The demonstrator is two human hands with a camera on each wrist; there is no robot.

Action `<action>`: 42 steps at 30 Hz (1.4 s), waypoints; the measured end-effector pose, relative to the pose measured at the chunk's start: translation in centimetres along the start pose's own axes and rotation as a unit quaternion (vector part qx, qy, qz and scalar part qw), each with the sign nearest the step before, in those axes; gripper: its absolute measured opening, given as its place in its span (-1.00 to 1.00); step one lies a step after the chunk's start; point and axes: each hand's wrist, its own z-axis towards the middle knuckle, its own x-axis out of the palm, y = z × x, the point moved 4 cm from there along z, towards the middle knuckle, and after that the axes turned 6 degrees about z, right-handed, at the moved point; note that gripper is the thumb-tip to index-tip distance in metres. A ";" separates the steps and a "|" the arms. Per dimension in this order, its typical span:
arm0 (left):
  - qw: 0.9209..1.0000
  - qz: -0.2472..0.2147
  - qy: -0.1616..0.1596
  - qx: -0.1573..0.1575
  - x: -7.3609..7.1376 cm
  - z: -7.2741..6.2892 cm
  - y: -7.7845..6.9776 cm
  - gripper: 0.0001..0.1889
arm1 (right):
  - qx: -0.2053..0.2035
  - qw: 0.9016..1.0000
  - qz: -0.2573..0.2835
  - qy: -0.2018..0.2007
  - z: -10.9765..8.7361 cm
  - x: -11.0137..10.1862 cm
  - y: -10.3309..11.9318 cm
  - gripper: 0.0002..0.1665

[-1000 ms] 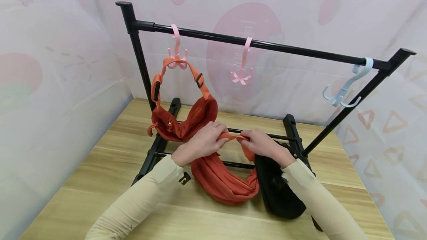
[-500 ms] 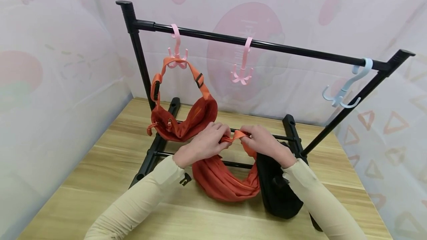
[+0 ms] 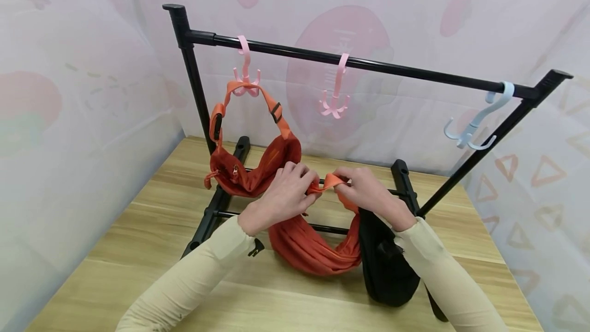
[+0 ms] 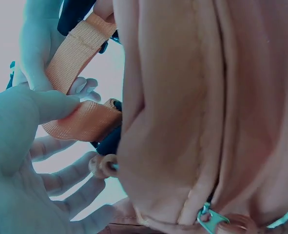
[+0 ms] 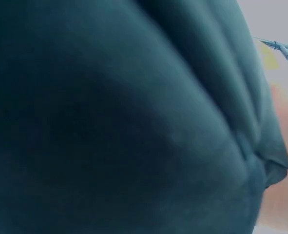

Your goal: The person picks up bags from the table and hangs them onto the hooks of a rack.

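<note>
Orange strap point(image 3: 330, 182) pinched at two spots

The left hand point(image 3: 287, 191) and right hand point(image 3: 365, 189) grasp it in curled fingers. Its red waist bag point(image 3: 313, 252) is below them, beside a black bag point(image 3: 386, 265); a rust-coloured bag point(image 3: 251, 173) hangs from a pink hook point(image 3: 246, 63).

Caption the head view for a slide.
Left hand and right hand grip the orange strap of a red bag near a black rack.
</note>
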 end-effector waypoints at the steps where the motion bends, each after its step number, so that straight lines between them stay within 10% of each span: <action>1: 1.000 0.000 -0.002 -0.002 -0.1 0.0 0.0 -0.81 | -0.004 1.000 0.002 -0.002 0.0 -0.1 0.1 -0.83; 13: 0.998 0.002 -0.055 0.028 -1.7 -0.1 -0.4 -0.84 | -0.069 0.996 0.007 -0.054 -0.1 -1.3 1.1 -0.88; 26: 0.995 0.056 -0.013 0.083 -3.9 -1.0 -0.1 -0.71 | -0.064 0.997 0.011 -0.050 -0.2 -1.9 1.7 -0.88; 35: 0.998 0.042 -0.013 0.044 -4.8 -1.2 0.9 -0.82 | -0.053 0.997 0.015 -0.046 0.1 -2.5 1.9 -0.78; 42: 0.997 0.001 -0.071 0.019 -6.1 -1.0 1.5 -0.87 | -0.063 0.995 0.029 -0.065 0.5 -3.1 2.2 -0.69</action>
